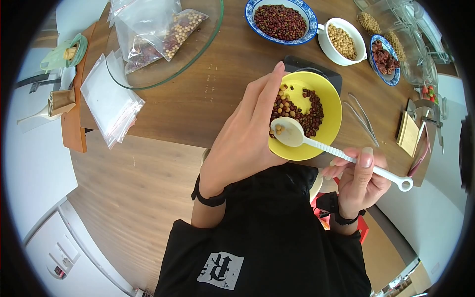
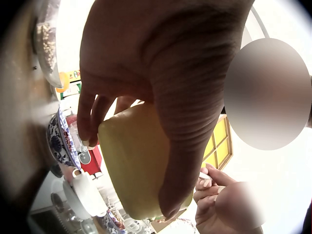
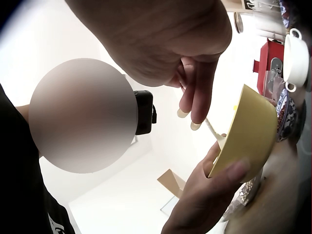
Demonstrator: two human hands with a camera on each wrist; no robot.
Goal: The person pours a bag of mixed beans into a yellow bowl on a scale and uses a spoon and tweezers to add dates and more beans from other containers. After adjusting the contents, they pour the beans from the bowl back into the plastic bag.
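My left hand [image 1: 242, 123] grips a yellow bowl [image 1: 332, 106] by its side, thumb and fingers spread around the outer wall. The bowl is held up near the table's front edge, its opening toward the head camera. Dark red beans [image 1: 312, 121] and some tan soybeans lie inside. A white plastic spoon [image 1: 295, 136] is in my right hand [image 1: 363, 180], pinched along the ribbed handle. Its scoop overlaps the bowl's near left part and carries a few soybeans. In the left wrist view, the bowl's yellow wall [image 2: 136, 165] shows under the left palm.
Behind the bowl is a black scale [image 1: 334, 78]. Beyond stand a blue-and-white bowl of red beans [image 1: 252, 27], a white cup of soybeans [image 1: 326, 47] and a dish of dried red pieces [image 1: 386, 57]. Tweezers [image 1: 363, 119] lie right; plastic bags [image 1: 109, 99] and a glass bowl [image 1: 173, 76] left.
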